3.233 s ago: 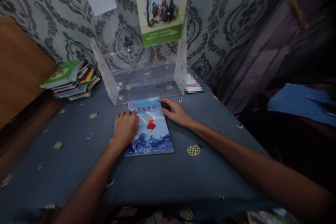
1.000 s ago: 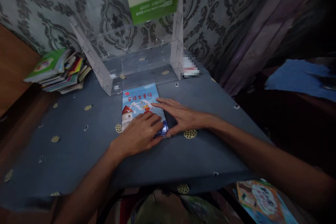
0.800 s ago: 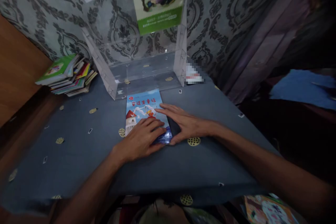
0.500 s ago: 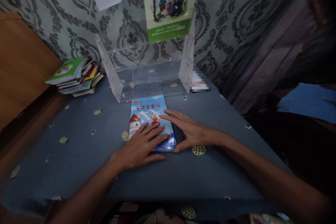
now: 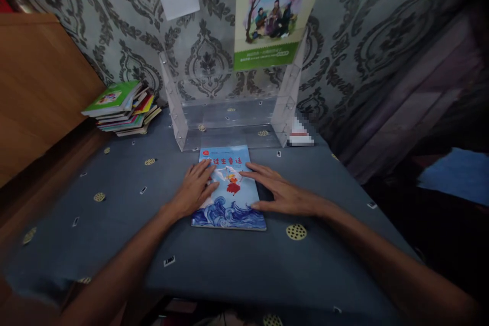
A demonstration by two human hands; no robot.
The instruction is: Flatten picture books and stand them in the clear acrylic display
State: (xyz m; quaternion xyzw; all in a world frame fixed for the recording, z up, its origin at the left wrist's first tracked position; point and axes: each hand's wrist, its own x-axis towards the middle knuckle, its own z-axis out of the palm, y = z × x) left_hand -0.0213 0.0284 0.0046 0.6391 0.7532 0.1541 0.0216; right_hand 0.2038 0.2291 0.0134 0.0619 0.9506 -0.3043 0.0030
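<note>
The person's left grip (image 5: pixel 196 188), a bare hand with loosely spread fingers, rests on the left side of a blue book (image 5: pixel 234 210), clasping nothing. The right grip (image 5: pixel 278 194) is also spread, thumb and fingertips at the book's right edge. The book lies flat, cover up, on the patterned surface (image 5: pixel 229 275). Just beyond I see a clear rack (image 5: pixel 178 112); farther left, a stack of books (image 5: pixel 120 112).

over the last half-second the left hand (image 5: pixel 194 189) has shifted from the book (image 5: pixel 233 183)'s lower middle to its left side, uncovering printed waves (image 5: pixel 229 214), while the right hand (image 5: pixel 280 193)'s thumb sits farther from the bottom corner.
</note>
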